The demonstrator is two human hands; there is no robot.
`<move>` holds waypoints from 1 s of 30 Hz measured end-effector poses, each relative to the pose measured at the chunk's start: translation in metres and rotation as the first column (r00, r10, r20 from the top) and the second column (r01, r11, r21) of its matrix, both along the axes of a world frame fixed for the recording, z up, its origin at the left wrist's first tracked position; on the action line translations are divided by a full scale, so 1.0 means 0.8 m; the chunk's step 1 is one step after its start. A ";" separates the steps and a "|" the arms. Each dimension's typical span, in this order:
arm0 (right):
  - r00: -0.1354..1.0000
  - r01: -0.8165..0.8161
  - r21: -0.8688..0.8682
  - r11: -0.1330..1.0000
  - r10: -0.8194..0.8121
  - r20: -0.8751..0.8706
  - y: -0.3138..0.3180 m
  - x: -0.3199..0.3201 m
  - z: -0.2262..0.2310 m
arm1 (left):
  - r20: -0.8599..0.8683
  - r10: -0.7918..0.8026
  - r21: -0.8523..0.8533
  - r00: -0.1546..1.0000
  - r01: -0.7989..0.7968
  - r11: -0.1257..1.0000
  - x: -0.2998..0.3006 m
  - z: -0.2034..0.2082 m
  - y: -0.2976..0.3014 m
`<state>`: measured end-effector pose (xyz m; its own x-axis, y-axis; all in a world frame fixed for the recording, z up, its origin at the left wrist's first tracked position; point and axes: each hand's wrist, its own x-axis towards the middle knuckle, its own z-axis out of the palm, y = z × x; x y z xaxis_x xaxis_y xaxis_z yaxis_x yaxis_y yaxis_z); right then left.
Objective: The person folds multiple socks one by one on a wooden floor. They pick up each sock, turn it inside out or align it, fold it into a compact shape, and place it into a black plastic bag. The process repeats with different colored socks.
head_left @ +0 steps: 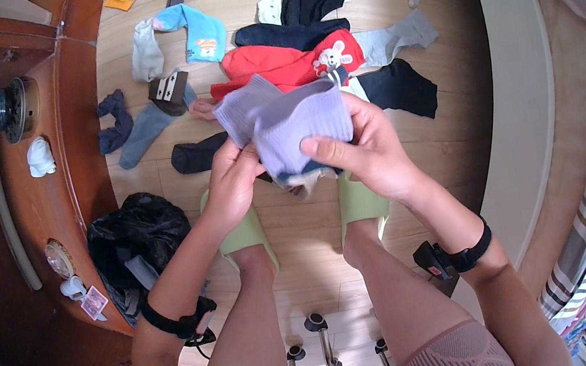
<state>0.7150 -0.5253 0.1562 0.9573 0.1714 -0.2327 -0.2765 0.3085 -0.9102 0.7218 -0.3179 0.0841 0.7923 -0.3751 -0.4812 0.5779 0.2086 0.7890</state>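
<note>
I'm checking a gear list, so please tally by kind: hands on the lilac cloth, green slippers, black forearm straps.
Hands (left hand, right hand) on lilac cloth: 2
Green slippers: 2
Black forearm straps: 2
Total: 6

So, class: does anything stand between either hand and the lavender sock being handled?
Nothing visible does. The left hand meets the lavender sock at its left edge, and the right hand grips its right side, thumb across the front. Dark and beige fabric shows just below it, blocking neither hand.
</note>
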 end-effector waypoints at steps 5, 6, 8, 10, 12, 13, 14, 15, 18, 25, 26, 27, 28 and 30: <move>0.995 -0.101 -0.047 0.994 0.100 -0.022 0.013 0.019 -0.009 | 0.033 0.009 -0.180 0.999 -0.003 0.984 -0.003 -0.003 -0.007; 0.995 -0.097 -0.050 0.994 0.096 -0.022 0.014 0.021 -0.017 | -0.008 0.063 -0.311 0.998 -0.063 0.948 -0.004 -0.005 -0.011; 0.996 -0.036 -0.054 0.998 0.031 -0.088 0.019 0.024 -0.028 | -0.063 0.044 -0.357 0.997 -0.063 0.932 -0.004 -0.003 -0.006; 0.995 -0.039 -0.032 0.999 0.036 -0.093 0.021 0.024 -0.029 | 0.014 0.001 -0.338 1.000 0.004 0.941 -0.002 -0.003 -0.001; 0.989 -0.011 0.016 1.000 0.013 -0.147 0.024 0.026 -0.027 | 0.013 0.005 -0.391 1.000 0.001 0.920 -0.003 0.003 0.004; 0.989 -0.008 0.013 1.000 0.010 -0.148 0.024 0.026 -0.027 | 0.010 0.004 -0.451 1.000 0.001 0.893 -0.003 0.007 0.003; 0.990 0.002 0.011 1.000 -0.001 -0.142 0.023 0.027 -0.028 | 0.009 0.001 -0.453 1.000 0.003 0.891 -0.002 0.012 0.000; 0.991 0.013 0.011 1.000 -0.011 -0.136 0.024 0.028 -0.028 | 0.053 0.017 -0.350 0.998 0.003 0.937 -0.002 0.018 -0.005; 0.995 0.048 -0.019 0.999 -0.049 -0.090 0.026 0.028 -0.029 | 0.133 -0.019 -0.056 0.991 0.027 0.998 0.005 0.033 -0.010; 0.994 0.034 -0.010 0.999 -0.034 -0.100 0.018 0.020 -0.021 | 0.023 0.171 -0.008 0.985 -0.171 0.985 0.027 0.065 -0.017; 0.997 0.046 0.100 0.994 -0.040 -0.060 0.021 0.015 -0.019 | -0.074 0.294 -0.173 0.953 -0.303 0.937 0.031 0.077 -0.023; 0.999 0.034 0.042 0.999 -0.032 -0.044 0.020 0.010 -0.025 | -0.081 0.204 -0.197 0.976 -0.216 0.956 0.035 0.071 -0.012; 0.999 0.024 -0.015 1.000 -0.025 -0.027 0.017 0.004 -0.036 | -0.079 0.201 -0.197 0.976 -0.213 0.957 0.038 0.075 -0.011; 0.998 -0.040 -0.019 0.999 0.039 -0.039 0.008 0.000 -0.058 | -0.143 0.225 -0.231 0.964 -0.253 0.939 0.043 0.086 -0.006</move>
<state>0.7153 -0.5191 0.1099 0.9401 0.2037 -0.2735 -0.3235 0.2787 -0.9043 0.7563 -0.3227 0.1530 0.8192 -0.2990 -0.4894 0.5691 0.5300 0.6287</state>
